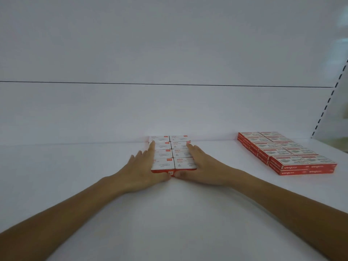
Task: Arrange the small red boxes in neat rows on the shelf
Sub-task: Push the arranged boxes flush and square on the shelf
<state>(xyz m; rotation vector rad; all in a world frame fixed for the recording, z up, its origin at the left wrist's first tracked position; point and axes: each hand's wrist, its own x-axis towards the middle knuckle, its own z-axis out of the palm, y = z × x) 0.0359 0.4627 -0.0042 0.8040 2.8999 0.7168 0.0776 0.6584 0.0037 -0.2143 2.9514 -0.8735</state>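
Small red boxes (273, 153) lie in two groups on the white shelf (56, 166): the larger group (286, 157), two layers high and two wide, runs forward from near the back right corner, and the smaller group (163, 162), two wide and four deep, reaches the middle of the back edge. Both hands are open with straight fingers. The left hand (143, 168) presses along the smaller group's left side, the right hand (203, 166) along its right side, and both thumbs touch its front face.
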